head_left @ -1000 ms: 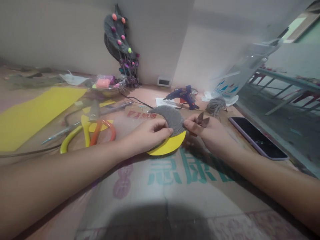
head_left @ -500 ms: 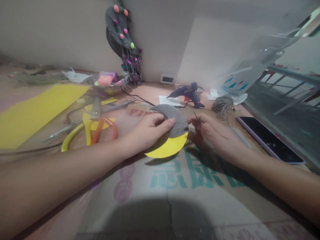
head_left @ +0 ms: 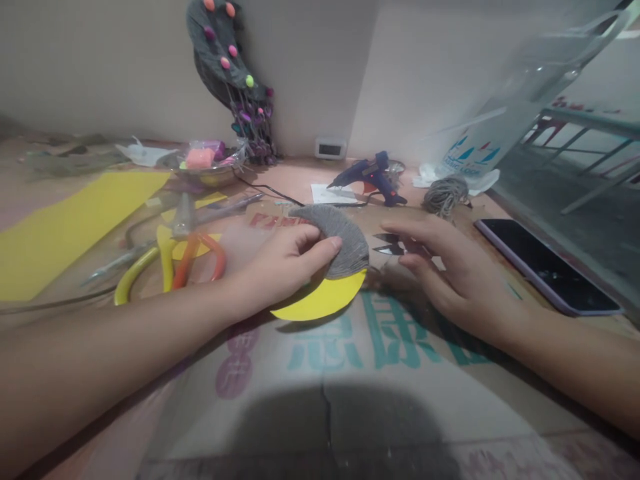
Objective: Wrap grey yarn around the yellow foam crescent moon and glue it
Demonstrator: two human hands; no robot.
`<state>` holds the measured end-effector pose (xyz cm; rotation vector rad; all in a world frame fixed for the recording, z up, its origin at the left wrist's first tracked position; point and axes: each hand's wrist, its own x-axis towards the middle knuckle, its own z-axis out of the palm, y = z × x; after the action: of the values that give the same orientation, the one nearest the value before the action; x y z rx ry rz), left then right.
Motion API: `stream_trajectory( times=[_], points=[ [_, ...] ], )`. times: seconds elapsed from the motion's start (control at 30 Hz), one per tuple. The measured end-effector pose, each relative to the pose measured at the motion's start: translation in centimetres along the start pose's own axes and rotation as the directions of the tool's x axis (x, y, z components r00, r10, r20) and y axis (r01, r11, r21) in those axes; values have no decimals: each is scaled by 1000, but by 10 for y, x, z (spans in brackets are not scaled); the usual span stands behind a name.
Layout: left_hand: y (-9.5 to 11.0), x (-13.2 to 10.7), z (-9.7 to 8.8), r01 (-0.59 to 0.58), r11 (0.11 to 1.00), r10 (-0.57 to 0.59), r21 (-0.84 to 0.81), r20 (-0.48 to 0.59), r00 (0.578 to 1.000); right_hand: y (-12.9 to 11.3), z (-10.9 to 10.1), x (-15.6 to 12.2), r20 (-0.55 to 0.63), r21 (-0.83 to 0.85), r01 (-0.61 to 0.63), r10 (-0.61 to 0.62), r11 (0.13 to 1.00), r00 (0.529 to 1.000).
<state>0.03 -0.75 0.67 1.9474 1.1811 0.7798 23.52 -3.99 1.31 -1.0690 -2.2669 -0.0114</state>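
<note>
Left hand (head_left: 287,263) pinches yellow crescent (head_left: 325,298), upper part wrapped in grey yarn (head_left: 351,248). Right hand (head_left: 453,270) grips what look like small scissors (head_left: 392,251), 2 blades (head_left: 387,237) parted, near crescent.

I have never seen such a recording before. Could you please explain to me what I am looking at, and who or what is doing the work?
There is no machine here: you see a person's two bare hands. One camera, worn on the head, looks forward and down at them. The left hand holds a crescent, with grey strands covering its upper part and plain yellow below. The right hand holds what look like small scissors, blades apart. Under the hands lies printed cardboard. Around them are a yellow sheet, a blue glue gun, a bundle of grey yarn and, at the right, a phone.
</note>
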Motion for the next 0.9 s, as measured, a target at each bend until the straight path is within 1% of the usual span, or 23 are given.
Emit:
stream_trajectory(
  times=[0.1, 0.3, 0.43, 0.57, 0.77, 0.9],
  points=[
    [1, -1, 0, -30, 998, 30, 54, 2, 1000, -2, -1, -2, -24, -4, 5, -5, 1000, 1000],
    [1, -1, -1, -79, 993, 77, 83, 28, 997, -3, 3, -4, -16, -43, 169, -170, 985, 985],
    [0, -2, -1, -109, 989, 106, 102, 29, 994, -4, 7, -3, -2, -119, 217, -219, 969, 976],
    [0, -2, -2, -125, 986, 124, 107, 20, 992, -5, 8, -2, 2, -140, 208, -210, 968, 978],
    [0, -2, -1, -135, 985, 132, 110, 33, 991, -6, 8, -3, 19, -156, 141, -140, 978, 990],
    [-1, -1, -1, -124, 987, 120, 104, 39, 992, -7, 9, -2, 39, -176, 136, -131, 975, 991]
  ],
)
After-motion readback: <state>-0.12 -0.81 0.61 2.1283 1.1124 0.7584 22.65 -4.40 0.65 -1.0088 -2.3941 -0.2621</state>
